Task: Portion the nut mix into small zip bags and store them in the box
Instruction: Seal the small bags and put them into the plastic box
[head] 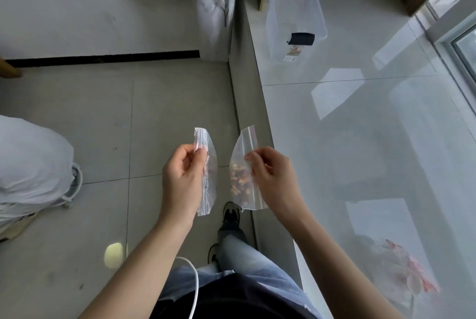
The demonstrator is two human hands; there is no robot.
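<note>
Holding clear zip bag (243,179) | nuts inside | right hand (270,179)

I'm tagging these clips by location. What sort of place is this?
Probably a home or flat, not a commercial kitchen: a glossy white counter beside a window frame, a grey tiled floor, and a clear plastic storage box with black latches on the counter.

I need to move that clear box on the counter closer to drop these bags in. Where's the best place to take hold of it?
Probably by the near short end of the box, at the dark latch facing you. It lies lengthwise away from you, so approach from the front and pull.
</note>
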